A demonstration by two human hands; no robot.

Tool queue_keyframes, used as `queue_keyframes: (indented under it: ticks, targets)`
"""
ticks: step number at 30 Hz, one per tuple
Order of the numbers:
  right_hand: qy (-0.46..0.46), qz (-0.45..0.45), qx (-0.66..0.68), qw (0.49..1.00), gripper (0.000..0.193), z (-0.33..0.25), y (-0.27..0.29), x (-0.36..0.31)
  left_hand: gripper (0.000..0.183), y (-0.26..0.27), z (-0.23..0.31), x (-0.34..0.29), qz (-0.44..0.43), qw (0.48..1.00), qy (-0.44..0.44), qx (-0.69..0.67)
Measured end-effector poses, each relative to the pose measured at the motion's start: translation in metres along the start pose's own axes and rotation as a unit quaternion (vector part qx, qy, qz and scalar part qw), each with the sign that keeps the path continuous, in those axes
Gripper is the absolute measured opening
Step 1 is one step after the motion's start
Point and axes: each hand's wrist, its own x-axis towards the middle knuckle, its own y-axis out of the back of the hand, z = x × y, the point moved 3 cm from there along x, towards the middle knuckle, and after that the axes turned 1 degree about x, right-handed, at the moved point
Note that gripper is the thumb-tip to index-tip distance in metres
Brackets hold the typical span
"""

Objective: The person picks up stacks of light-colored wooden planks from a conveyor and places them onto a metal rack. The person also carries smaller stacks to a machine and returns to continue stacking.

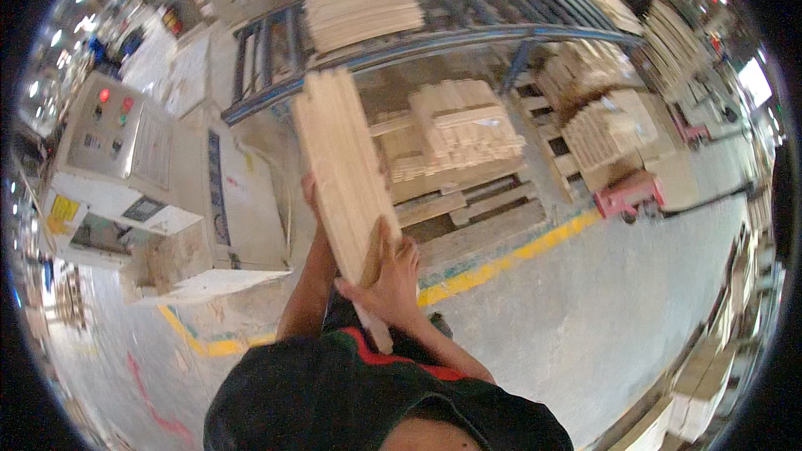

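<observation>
Dark shirt with a red collar filled the frame at 6 o'clock, both arms raised to a bundle of wooden slats (344, 163).

Right hand (386, 277) was closed around the bundle's lower end; left hand (310, 192) sat behind its edge, grip hidden. Bundle stood tilted, near centre. Carrying it well likely meant keeping both ends squeezed so no slat slid out. At 12 o'clock ran a roller conveyor (468, 8); at 2, stacked slats on a pallet (468, 200); at 9, a grey control cabinet (109, 129); a yellow floor line (501, 260) crossed at 4.
</observation>
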Motion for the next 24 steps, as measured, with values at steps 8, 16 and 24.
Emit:
queue_keyframes:
  ticks: [8, 16, 24]
  targets:
    - [-0.167, -0.141, 0.420, 0.881, 0.085, 0.053, 0.067, -0.105, 0.098, -0.088, -0.058, -0.099, -0.064, 0.991, 0.010, -0.119]
    - [-0.135, -0.332, 0.357, 0.863, 0.060, -0.021, 0.001, -0.198, 0.111, -0.074, 0.007, -0.239, -0.166, 0.952, -0.087, -0.242]
    - [-0.090, -0.513, 0.300, 0.799, 0.053, -0.195, -0.141, -0.311, 0.109, 0.010, 0.189, -0.488, -0.031, 0.927, -0.248, -0.278]
